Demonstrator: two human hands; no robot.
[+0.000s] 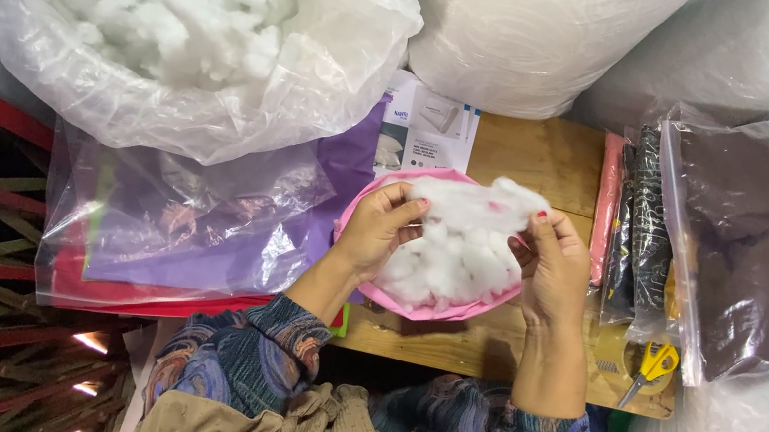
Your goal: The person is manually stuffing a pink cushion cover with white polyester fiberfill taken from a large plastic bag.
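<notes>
We see, largest of all, the clear plastic sack of loose white fibre filling [182,17] at the top left, open at its mouth, and beside it two more bulging white sacks [531,26] along the top edge. To the right a big clear bag over dark fabric [764,229] leans across the corner of the wooden table [533,157]. On the left lies a flat stack of clear bags holding purple and red cloth [192,229], with a printed leaflet [426,132] poking out from under the filling sack.

In the middle of the table we find the pink fabric casing [422,307], round and lying open like a shallow bowl, with a clump of white stuffing [461,242] heaped in it. Our left hand [377,230] curls its fingers onto the left side of the clump, thumb and fingertips pinching the fibre. Our right hand [553,265] does the same on the right side, fingers closed on the stuffing near the top edge.

Just right of the casing stand folded strips of pink and dark patterned cloth [629,220]. Smallest, the yellow-handled scissors [652,369] lie at the table's lower right corner, apart from both hands.
</notes>
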